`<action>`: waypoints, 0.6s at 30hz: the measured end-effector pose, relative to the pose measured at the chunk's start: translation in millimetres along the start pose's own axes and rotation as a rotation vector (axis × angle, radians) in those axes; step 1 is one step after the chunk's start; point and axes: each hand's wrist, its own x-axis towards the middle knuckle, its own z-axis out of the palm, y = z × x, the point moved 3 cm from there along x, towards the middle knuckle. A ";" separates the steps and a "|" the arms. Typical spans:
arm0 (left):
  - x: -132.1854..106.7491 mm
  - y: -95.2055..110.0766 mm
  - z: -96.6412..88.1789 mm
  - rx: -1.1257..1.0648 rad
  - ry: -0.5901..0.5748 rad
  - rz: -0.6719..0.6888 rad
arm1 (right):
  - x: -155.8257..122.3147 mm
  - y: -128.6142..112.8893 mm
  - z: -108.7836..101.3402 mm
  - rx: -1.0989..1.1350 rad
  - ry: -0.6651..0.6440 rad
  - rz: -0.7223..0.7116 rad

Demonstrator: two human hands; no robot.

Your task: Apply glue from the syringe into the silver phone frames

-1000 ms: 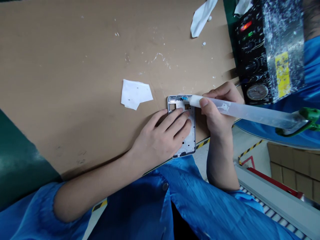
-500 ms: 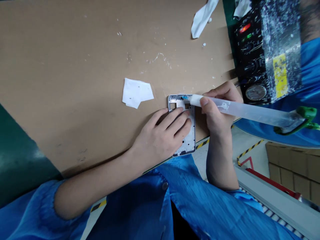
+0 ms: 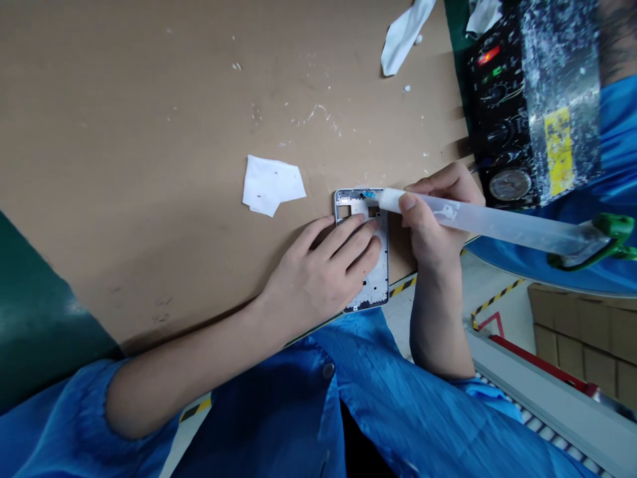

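Note:
A phone frame (image 3: 374,279), silver-grey with cut-outs, lies at the table's front edge. Across it rests my left hand (image 3: 323,269), fingers spread and pressing on its surface. My right hand (image 3: 438,216) grips a translucent glue syringe (image 3: 497,226) with a white front end and a green cap and hose fitting at the back. The syringe slants to the left, its blue tip (image 3: 369,194) at the upper part of the frame. Whether the tip touches the frame I cannot tell. Part of the frame is hidden under my left fingers.
A white cloth piece (image 3: 273,186) lies left of the frame, another white strip (image 3: 405,40) farther back. A dispenser box (image 3: 560,99) with dials and a lit display stands at the right. Beyond it shows another person's blue sleeve (image 3: 620,133). Cartons (image 3: 587,325) stand below right.
Almost nothing differs. Both hands, the phone frame and the syringe stay in place; the view has shifted very slightly.

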 end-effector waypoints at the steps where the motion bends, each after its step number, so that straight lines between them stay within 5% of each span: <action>1: 0.1 0.0 0.0 -0.003 0.004 0.000 | 0.0 0.6 0.1 0.007 -0.006 0.010; 18: -0.5 0.0 1.1 0.000 0.006 -0.002 | 4.6 -11.6 3.2 0.017 0.030 -0.054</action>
